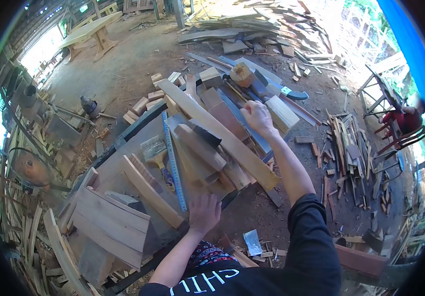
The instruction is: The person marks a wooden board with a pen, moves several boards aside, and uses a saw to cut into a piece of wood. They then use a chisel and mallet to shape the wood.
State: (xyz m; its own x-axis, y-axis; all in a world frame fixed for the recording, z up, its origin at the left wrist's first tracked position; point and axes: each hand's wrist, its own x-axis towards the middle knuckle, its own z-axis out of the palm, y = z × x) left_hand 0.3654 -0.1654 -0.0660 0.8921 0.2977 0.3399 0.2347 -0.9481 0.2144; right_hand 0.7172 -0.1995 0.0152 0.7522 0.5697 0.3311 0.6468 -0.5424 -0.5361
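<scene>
My left hand lies flat at the near edge of the workbench, fingers stretched out and holding nothing. It is close to the lower end of a blue-white ruler. A wide paintbrush with a wooden handle lies just left of the ruler. My right hand reaches to the far right of the bench with its fingers curled. Whatever it may hold is hidden. Around it are a wooden block, a round-headed wooden mallet and thin tool handles. A long pale board lies between my hands.
A handsaw with a teal-and-black handle lies at the bench's far right. Curved wood pieces sit at the near left. Scrap wood litters the ground. A seated person is at the far right.
</scene>
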